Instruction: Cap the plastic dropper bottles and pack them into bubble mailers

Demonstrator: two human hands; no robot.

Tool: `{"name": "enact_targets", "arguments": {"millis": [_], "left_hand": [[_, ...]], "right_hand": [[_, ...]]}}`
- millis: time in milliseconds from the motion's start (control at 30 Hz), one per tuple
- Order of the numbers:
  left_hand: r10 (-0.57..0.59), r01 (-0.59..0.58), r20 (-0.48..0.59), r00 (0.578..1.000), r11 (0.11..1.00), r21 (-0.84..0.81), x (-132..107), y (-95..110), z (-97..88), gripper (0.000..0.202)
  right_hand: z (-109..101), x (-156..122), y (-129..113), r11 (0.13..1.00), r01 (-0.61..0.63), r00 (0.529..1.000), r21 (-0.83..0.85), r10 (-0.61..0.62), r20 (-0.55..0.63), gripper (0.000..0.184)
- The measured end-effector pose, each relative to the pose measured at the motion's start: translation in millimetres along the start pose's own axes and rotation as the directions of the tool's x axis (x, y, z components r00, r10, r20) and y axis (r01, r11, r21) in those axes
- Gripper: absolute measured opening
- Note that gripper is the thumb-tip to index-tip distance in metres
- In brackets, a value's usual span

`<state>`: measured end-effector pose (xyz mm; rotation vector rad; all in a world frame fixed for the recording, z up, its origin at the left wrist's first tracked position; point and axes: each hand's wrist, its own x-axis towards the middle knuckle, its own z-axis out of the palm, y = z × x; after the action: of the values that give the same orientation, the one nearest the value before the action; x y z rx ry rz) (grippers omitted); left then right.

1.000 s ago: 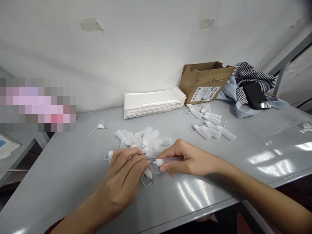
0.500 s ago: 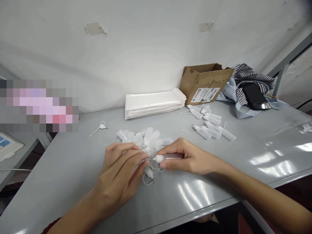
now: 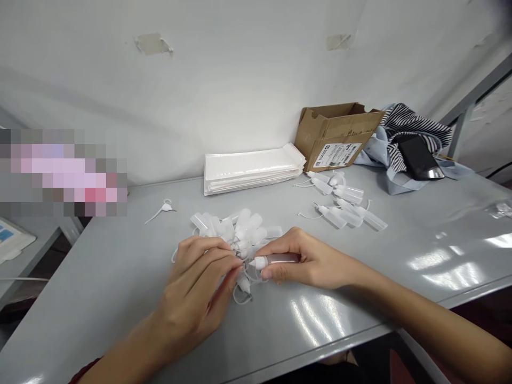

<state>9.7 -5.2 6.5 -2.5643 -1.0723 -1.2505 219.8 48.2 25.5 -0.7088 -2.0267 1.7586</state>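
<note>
My right hand (image 3: 302,258) grips a small translucent squeeze bottle (image 3: 278,258) with a white cap, lying level with its thin needle tip toward the left. Thumb and fingertips of my left hand (image 3: 200,285) are pinched together at that needle tip; what they hold there is too small to make out. Just behind and beneath both hands lies a pile of similar needle-tip bottles (image 3: 244,224), several with thin white cap straps. One white needle cap with a looped strap (image 3: 166,207) lies alone on the table to the left.
More needle-tip bottles (image 3: 350,213) lie at the right on the grey table (image 3: 120,256). Behind stand a stack of white padded envelopes (image 3: 252,165) and an open cardboard box (image 3: 336,136). A black phone (image 3: 418,157) rests on striped cloth (image 3: 412,120) at the right.
My left hand's fingers have shifted very slightly at the needle tip. The right hand keeps its hold on the bottle, and the view has moved a little.
</note>
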Motion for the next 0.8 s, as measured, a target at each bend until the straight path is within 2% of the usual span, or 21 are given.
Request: {"name": "enact_targets", "arguments": {"millis": [267, 800], "left_hand": [[0.028, -0.028, 0.012, 1.0, 1.0, 0.011, -1.0, 1.5, 1.8, 0.017], [-0.002, 0.003, 0.018, 1.0, 0.999, -0.043, -4.3, 4.5, 5.7, 0.019]], "right_hand": [[1.5, 0.1, 5.1, 1.0, 0.008, 1.0, -0.029, -0.008, 0.021, 0.028], [5.0, 1.4, 5.6, 0.999, -0.021, 0.999, 0.032, 0.021, 0.026, 0.028]]}}
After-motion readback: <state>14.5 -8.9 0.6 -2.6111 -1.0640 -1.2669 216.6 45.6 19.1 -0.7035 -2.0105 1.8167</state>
